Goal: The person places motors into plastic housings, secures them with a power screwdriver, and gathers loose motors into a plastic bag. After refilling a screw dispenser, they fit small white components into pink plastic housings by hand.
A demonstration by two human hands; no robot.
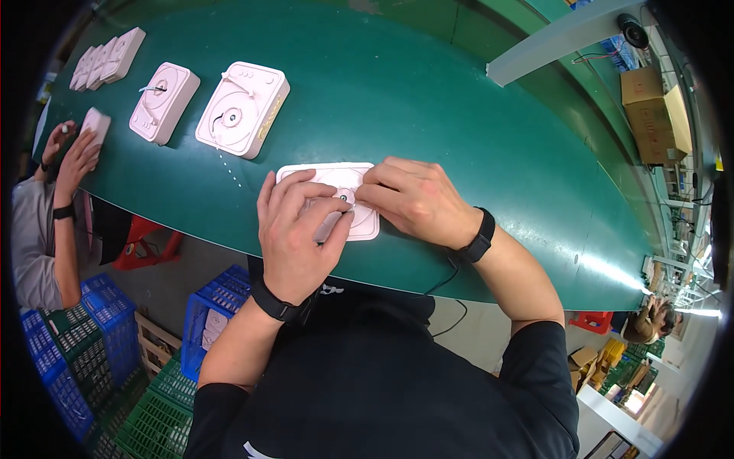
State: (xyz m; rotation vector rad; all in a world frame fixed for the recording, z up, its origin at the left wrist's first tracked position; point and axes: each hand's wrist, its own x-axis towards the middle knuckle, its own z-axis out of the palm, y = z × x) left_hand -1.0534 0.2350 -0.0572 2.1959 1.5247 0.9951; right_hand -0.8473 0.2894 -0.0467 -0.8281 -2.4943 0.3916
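A pale pink, box-shaped toy record player (pixel 365 229) lies flat on the green workbench in front of me. My left hand (pixel 294 233) grips it from its left side, with fingers bent over the top and the thumb and index finger close to the round centre. From the right, my right hand (pixel 420 200) reaches in with its fingertips pinched together beside that centre. Whatever sits between those fingertips is too small or too hidden to make out. Both hands cover much of the top face.
Two similar record players, one nearer (pixel 243 111) and one farther left (pixel 163 103), lie on the workbench (pixel 459 122). Several more stand in a row (pixel 107 60) at far left. A co-worker's hands (pixel 76 157) hold another. Blue crates (pixel 200 310) stand below the bench's front edge.
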